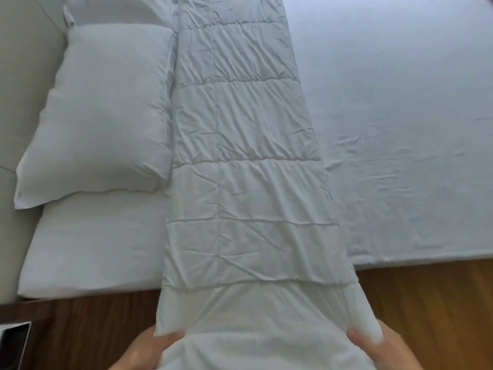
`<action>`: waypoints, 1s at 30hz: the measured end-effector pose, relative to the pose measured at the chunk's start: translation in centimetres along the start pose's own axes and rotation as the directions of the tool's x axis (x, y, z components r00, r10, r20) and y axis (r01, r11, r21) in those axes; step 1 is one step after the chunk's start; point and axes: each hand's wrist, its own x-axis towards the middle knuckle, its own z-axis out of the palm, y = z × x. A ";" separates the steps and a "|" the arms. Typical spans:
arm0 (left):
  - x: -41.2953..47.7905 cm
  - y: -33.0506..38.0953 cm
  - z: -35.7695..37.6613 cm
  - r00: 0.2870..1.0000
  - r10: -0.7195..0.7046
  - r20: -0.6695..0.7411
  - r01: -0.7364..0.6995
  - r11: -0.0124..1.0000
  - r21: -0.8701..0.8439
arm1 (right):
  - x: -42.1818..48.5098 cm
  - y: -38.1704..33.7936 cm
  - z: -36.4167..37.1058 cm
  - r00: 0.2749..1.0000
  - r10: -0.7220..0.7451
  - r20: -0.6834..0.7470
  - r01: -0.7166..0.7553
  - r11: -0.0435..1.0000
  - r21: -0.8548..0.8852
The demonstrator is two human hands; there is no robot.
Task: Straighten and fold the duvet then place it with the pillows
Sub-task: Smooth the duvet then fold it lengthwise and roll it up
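the duvet (240, 156), folded into a long strip, lies across the bed (400, 102) just beside the pillow (101, 110), its near end off the bed's edge. the left hand (149, 348) and right hand (373, 348) each pinch a near corner.

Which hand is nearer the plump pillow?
Left. The left hand grips the duvet at the corner on the same side as the plump pillow; the right hand grips the opposite corner, farther across the duvet.
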 end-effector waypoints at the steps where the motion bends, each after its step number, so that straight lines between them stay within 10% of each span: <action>1: -0.9 -0.3 0.2 0.998 0.005 0.057 -0.004 1.000 -0.029 | -0.9 0.5 0.5 0.999 -0.028 0.035 0.029 0.999 -0.017; 9: -10.8 -1.5 0.6 0.978 0.162 0.132 -0.138 0.975 -0.176 | -8.5 -1.0 -2.6 0.992 -0.128 0.015 0.128 0.992 0.017; 22: -28.5 -3.4 0.5 0.782 0.602 -0.158 -0.521 0.772 0.364 | -22.5 -1.2 -10.7 0.866 -0.487 -0.116 0.485 0.873 -0.045; 30: -35.9 -14.9 1.3 0.820 0.570 -0.049 -0.529 0.789 0.312 | -29.3 9.7 -14.2 0.844 -0.505 0.180 0.526 0.845 -0.097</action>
